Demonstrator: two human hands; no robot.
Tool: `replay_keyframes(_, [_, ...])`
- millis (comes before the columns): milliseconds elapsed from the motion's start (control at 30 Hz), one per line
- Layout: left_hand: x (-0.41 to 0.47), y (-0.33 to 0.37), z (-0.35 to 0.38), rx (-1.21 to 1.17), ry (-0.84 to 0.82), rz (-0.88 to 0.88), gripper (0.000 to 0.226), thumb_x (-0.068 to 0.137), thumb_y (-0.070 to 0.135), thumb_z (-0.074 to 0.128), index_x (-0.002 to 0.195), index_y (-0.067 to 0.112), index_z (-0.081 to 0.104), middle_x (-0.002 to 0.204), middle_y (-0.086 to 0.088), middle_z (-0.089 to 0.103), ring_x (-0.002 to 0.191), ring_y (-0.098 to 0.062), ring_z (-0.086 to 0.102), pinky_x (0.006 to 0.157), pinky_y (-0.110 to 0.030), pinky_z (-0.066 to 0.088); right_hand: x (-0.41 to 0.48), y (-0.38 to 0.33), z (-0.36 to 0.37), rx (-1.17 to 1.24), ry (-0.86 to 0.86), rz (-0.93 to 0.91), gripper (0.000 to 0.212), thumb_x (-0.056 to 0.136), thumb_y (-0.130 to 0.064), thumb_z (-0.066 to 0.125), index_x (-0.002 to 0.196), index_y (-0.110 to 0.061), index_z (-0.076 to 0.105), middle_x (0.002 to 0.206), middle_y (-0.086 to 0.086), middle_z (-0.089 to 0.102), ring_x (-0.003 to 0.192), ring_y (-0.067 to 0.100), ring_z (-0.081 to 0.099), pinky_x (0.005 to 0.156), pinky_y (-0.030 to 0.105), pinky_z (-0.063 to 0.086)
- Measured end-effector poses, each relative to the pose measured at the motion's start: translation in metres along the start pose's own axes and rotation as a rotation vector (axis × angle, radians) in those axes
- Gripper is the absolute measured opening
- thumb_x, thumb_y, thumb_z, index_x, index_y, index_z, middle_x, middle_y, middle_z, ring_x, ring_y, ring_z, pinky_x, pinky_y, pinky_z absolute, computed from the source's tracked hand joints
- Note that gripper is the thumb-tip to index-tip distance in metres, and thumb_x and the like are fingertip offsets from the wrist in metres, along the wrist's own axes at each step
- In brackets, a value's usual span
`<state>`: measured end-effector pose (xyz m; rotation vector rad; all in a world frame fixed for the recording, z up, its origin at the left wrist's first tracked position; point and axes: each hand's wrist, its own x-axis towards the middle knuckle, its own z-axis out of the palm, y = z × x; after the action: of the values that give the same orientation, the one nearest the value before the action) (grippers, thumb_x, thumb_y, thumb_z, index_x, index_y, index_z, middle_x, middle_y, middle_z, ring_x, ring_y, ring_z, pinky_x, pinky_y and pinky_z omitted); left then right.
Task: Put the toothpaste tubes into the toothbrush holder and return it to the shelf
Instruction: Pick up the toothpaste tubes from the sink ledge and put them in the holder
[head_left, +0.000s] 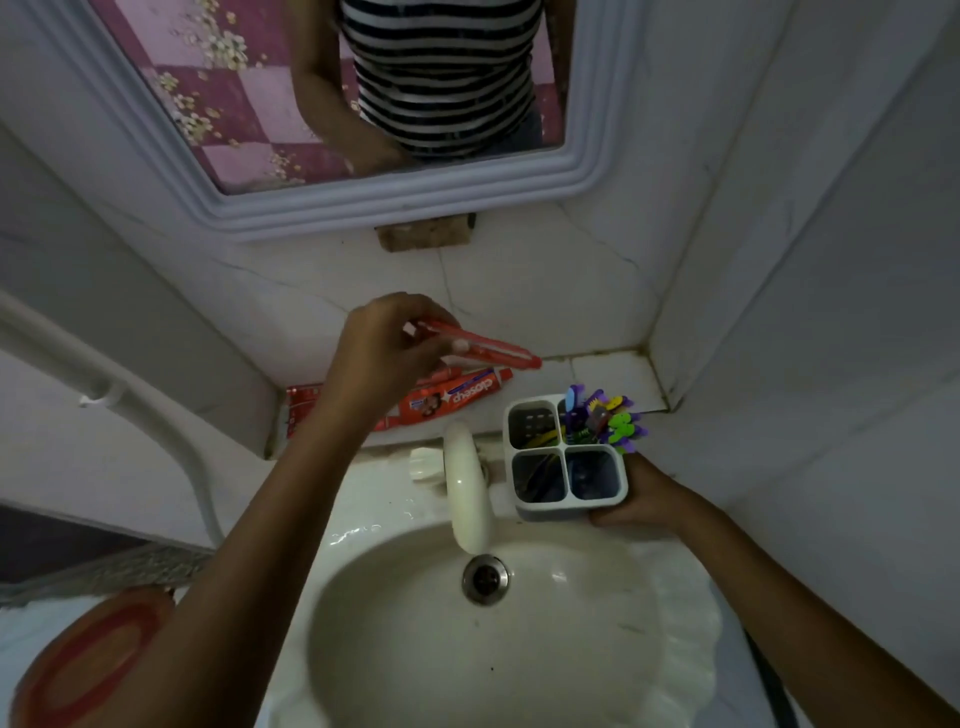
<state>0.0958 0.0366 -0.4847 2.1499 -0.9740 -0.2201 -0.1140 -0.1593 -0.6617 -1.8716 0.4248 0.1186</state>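
Note:
My left hand (382, 349) holds a red toothpaste tube (493, 349) by its cap end, lifted above the tiled shelf (608, 374) with its flat end pointing right. A second red toothpaste tube (452, 397) lies flat on the shelf below it. My right hand (641, 499) grips the white toothbrush holder (569, 506) from its right side, above the sink's back edge. The holder has four compartments; coloured toothbrushes (605, 418) stick out of the far right one, and the two near ones look dark inside.
A cream tap (467, 493) curves over the white sink (675, 649) with its drain (485, 578), just left of the holder. A mirror (332, 93) hangs above the shelf. A red box (304, 410) sits at the shelf's left end. Walls close in left and right.

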Motion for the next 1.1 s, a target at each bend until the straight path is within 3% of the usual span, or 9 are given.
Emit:
replay_keyframes(100, [0.004, 0.016, 0.008, 0.253, -0.095, 0.129, 0.020, 0.081, 0.024, 0.073, 0.099, 0.016, 0.074, 0.090, 0.005, 0.065, 0.079, -0.012, 0.063, 0.072, -0.026, 0.053, 0.001, 0.004, 0.000, -0.020, 0.013, 0.007, 0.077, 0.043, -0.028, 0.081, 0.114, -0.025, 0.051, 0.110, -0.017, 0.058, 0.100, -0.016, 0.056, 0.080, 0.005, 0.046])
replay_keyframes(267, [0.009, 0.024, 0.043, 0.391, -0.267, 0.117, 0.015, 0.083, 0.020, 0.071, 0.097, 0.017, 0.074, 0.090, 0.004, 0.065, 0.083, -0.010, 0.058, 0.075, -0.023, 0.046, 0.004, 0.006, 0.002, -0.024, 0.024, 0.017, 0.071, 0.050, 0.003, 0.083, 0.110, -0.019, 0.051, 0.103, -0.008, 0.059, 0.093, -0.020, 0.056, 0.074, 0.000, 0.045])
replay_keyframes(367, [0.009, 0.021, 0.075, 0.517, -0.380, 0.140, 0.015, 0.083, 0.019, 0.070, 0.097, 0.016, 0.074, 0.096, -0.001, 0.071, 0.087, -0.013, 0.063, 0.084, -0.030, 0.054, 0.005, 0.009, 0.002, -0.031, 0.038, -0.007, 0.076, 0.050, 0.001, 0.083, 0.118, -0.009, 0.050, 0.106, -0.001, 0.059, 0.095, -0.020, 0.055, 0.076, 0.000, 0.045])
replay_keyframes(467, [0.011, 0.022, 0.098, 0.790, -0.509, 0.198, 0.018, 0.084, 0.019, 0.066, 0.099, 0.011, 0.070, 0.087, -0.004, 0.065, 0.086, -0.022, 0.066, 0.073, -0.034, 0.055, 0.008, 0.015, 0.003, -0.043, 0.035, -0.006, 0.083, 0.049, -0.004, 0.083, 0.123, -0.009, 0.048, 0.112, -0.002, 0.059, 0.100, -0.014, 0.056, 0.079, 0.005, 0.047])
replay_keyframes(600, [0.020, 0.029, 0.103, 0.987, -0.515, 0.277, 0.016, 0.086, 0.018, 0.062, 0.098, 0.012, 0.069, 0.091, -0.007, 0.069, 0.083, -0.026, 0.067, 0.065, -0.031, 0.044, 0.010, 0.014, 0.004, -0.063, 0.024, -0.006, 0.079, 0.047, -0.008, 0.083, 0.119, -0.011, 0.050, 0.110, 0.000, 0.060, 0.100, -0.011, 0.057, 0.078, 0.003, 0.046])
replay_keyframes(733, [0.022, 0.020, 0.105, 0.980, -0.487, 0.255, 0.015, 0.084, 0.019, 0.064, 0.095, 0.011, 0.070, 0.089, -0.005, 0.067, 0.078, -0.025, 0.064, 0.063, -0.032, 0.042, 0.010, 0.012, 0.004, -0.040, 0.030, -0.023, 0.089, 0.043, -0.022, 0.082, 0.124, -0.014, 0.046, 0.118, -0.002, 0.059, 0.105, -0.011, 0.055, 0.081, 0.003, 0.046])
replay_keyframes(933, [0.021, 0.009, 0.101, 0.770, -0.328, 0.250, 0.029, 0.079, 0.011, 0.066, 0.106, 0.015, 0.058, 0.107, -0.006, 0.061, 0.094, -0.027, 0.064, 0.066, -0.034, 0.043, 0.009, 0.015, 0.004, -0.043, 0.037, -0.030, 0.089, 0.043, -0.024, 0.083, 0.124, -0.015, 0.047, 0.119, -0.001, 0.059, 0.111, -0.004, 0.056, 0.088, 0.013, 0.051])
replay_keyframes(1000, [0.023, 0.002, 0.096, 0.636, -0.337, 0.195, 0.028, 0.077, 0.018, 0.070, 0.102, 0.019, 0.057, 0.103, -0.002, 0.062, 0.095, -0.024, 0.062, 0.068, -0.032, 0.043, 0.010, 0.017, 0.004, -0.035, 0.041, -0.032, 0.092, 0.043, -0.024, 0.083, 0.126, -0.012, 0.046, 0.121, 0.001, 0.060, 0.114, 0.002, 0.056, 0.094, 0.021, 0.051])
replay_keyframes(1100, [0.024, -0.015, 0.082, 0.343, -0.309, 0.027, 0.032, 0.078, 0.037, 0.073, 0.104, 0.023, 0.060, 0.101, 0.003, 0.066, 0.092, -0.017, 0.060, 0.074, -0.031, 0.048, 0.010, 0.016, 0.005, -0.025, 0.044, -0.032, 0.090, 0.043, -0.026, 0.083, 0.125, -0.011, 0.047, 0.120, 0.005, 0.061, 0.112, 0.004, 0.058, 0.089, 0.014, 0.050])
